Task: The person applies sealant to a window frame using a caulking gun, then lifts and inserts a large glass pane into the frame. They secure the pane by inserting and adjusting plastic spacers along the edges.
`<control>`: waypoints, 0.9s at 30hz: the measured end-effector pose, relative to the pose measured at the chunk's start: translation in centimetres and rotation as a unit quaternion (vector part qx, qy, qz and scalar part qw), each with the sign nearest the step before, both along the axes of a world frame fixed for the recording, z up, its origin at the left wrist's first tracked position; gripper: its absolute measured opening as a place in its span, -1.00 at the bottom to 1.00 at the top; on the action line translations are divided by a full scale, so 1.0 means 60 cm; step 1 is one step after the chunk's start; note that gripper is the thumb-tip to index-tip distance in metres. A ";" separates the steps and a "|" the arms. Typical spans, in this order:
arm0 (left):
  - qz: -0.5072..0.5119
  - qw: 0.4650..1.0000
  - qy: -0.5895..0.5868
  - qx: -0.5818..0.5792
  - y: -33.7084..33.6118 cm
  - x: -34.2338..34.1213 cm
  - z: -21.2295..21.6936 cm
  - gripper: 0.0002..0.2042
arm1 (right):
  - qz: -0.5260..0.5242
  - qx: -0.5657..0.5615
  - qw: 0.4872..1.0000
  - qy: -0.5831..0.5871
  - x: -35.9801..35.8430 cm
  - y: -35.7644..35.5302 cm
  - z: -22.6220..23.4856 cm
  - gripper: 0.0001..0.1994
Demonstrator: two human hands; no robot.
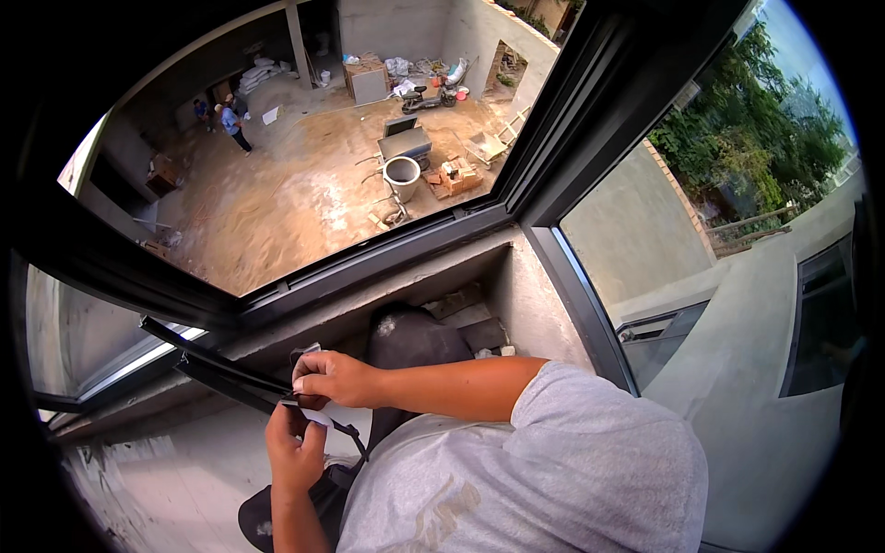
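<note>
Two long, thin black strips point(221, 361) run from the window frame on the left toward my hands. My right hand point(339, 379) is closed, thumb and finger pinched at the near end of the strips. Just below it my left hand point(293, 453) is closed too, its fingertips at the same end. A small white piece point(318, 417) shows beside the left fingertips; whether it is attached to a strip I cannot tell. The fingers partly hide the strip ends. A narrow black strap or strip point(348, 431) hangs down next to my left hand.
A dark window frame point(369, 253) stands before me above a rough sill ledge point(544, 304). Bits of rubble point(484, 334) lie by my knee point(417, 336). Far below in the yard are a person in blue point(232, 124), a large tub point(402, 175), bricks point(456, 177) and a motorbike point(429, 100).
</note>
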State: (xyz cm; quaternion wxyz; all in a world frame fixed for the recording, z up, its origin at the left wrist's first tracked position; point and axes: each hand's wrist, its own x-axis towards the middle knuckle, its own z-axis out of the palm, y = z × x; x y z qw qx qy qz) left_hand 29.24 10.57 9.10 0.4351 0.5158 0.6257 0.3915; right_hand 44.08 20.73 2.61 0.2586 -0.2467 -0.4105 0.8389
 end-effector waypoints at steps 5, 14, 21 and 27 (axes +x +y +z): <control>-0.107 0.994 -0.026 -0.028 0.014 -0.007 0.018 -0.75 | -0.123 0.027 0.992 -0.033 0.143 0.046 0.045 -0.65; -0.073 0.994 -0.027 -0.075 -0.004 -0.093 -0.013 -0.76 | -0.360 -0.090 0.815 -0.445 0.524 -0.013 -0.267 -0.79; -0.049 0.990 -0.013 -0.129 -0.018 -0.122 -0.051 -0.81 | -0.279 -0.322 0.701 -0.573 0.567 -0.240 -0.414 -0.49; -0.029 0.991 0.015 -0.126 -0.023 -0.145 -0.053 -0.88 | -0.282 0.046 0.763 -0.580 0.512 -0.094 -0.362 -0.60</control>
